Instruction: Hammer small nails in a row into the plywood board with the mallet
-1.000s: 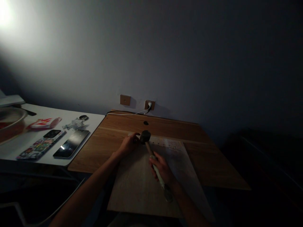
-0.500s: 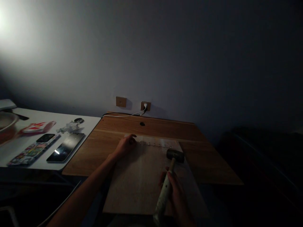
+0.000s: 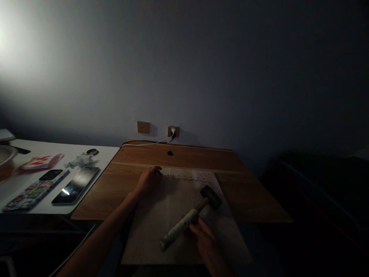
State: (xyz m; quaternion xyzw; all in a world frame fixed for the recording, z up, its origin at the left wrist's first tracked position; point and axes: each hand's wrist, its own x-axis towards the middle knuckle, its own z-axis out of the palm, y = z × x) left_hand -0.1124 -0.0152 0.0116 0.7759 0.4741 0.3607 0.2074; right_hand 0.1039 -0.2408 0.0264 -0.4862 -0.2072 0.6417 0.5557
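Observation:
My right hand [image 3: 205, 237] is closed loosely round the handle of a mallet [image 3: 180, 229]. The mallet's dark head points away to the right, and its pale handle end points towards me on the left. Under it lies a flat wooden board [image 3: 161, 215]. Near the board's far edge runs a row of several small shiny pieces [image 3: 184, 177], too small to name, with what looks like a thin line between them. My left hand [image 3: 148, 180] rests at the board's far left corner, beside the row, fingers bent but apart.
The board lies on a wooden tabletop [image 3: 253, 200] against the wall. A white table [image 3: 100, 148] adjoins on the left, bearing a phone [image 3: 75, 186], a patterned case [image 3: 33, 192], crumpled plastic [image 3: 82, 160] and a bowl [image 3: 8, 154]. White and black cables run to a wall socket [image 3: 173, 131].
The mallet has turned in my right hand, its handle end swinging left and its head tilting. My left hand stays at the board's corner. The whole view has shifted slightly.

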